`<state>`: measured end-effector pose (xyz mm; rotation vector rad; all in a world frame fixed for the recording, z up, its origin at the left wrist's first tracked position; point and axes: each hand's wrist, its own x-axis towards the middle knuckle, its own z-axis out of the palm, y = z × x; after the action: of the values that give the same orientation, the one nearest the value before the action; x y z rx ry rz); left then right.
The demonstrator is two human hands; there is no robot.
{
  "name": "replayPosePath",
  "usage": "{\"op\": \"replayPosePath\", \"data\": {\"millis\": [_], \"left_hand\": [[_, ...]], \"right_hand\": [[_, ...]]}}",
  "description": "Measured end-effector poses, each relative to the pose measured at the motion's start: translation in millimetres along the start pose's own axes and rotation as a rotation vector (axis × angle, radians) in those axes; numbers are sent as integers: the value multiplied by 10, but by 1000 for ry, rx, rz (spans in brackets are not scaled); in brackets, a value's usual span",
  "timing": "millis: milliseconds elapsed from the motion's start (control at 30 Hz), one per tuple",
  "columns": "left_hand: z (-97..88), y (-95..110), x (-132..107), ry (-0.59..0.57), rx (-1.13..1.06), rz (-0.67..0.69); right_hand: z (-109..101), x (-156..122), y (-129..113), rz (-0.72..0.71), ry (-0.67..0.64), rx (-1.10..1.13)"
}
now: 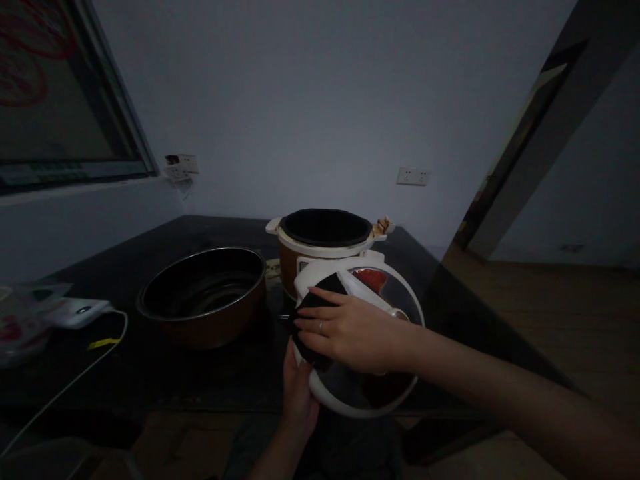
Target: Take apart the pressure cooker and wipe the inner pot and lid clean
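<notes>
A round white cooker lid [400,303] with a shiny metal inside is held tilted over the table's front edge. My left hand [299,393] grips its lower left rim from below. My right hand [350,328] lies across the lid with the fingers pressed on a dark cloth [320,308] against the lid's face. Behind the lid stands the open cooker body [325,243] with a dark inner pot.
A wide metal bowl [203,293] sits left of the cooker on the dark table [150,253]. A white device with a cable [80,312] and a plastic bag [20,327] lie at the left edge. Wall sockets [413,176] are behind; wooden floor at right.
</notes>
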<state>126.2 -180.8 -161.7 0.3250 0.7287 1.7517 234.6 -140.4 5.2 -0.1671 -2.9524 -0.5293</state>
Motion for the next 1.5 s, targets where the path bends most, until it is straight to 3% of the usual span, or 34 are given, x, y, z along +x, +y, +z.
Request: {"op": "replayPosePath", "data": {"millis": [133,400,633,733,867,1033,1167,1300,1500], "left_hand": [[17,22,-19,-32,1,-2],[57,62,-37,-56,80,6],[16,42,-20,-25,86,-4],[18,47,-30,-29,73,-18],[25,53,-34,-41,57,-13],[12,41,-14,-39,41,-9],[4,24,-2,-72,28,9],[-1,21,-18,-54,45,16],[16,47,-36,-48,68,4]], "right_hand": [[60,-258,-86,10,76,60],[-105,-649,45,189,7,472],[-43,-885,291,313,116,365],[4,-859,363,402,154,381],[-27,-624,386,418,129,496],[-149,-172,393,260,79,665],[-197,69,373,165,-73,662],[-184,-2,418,149,-67,656],[-105,-497,483,276,86,670]]}}
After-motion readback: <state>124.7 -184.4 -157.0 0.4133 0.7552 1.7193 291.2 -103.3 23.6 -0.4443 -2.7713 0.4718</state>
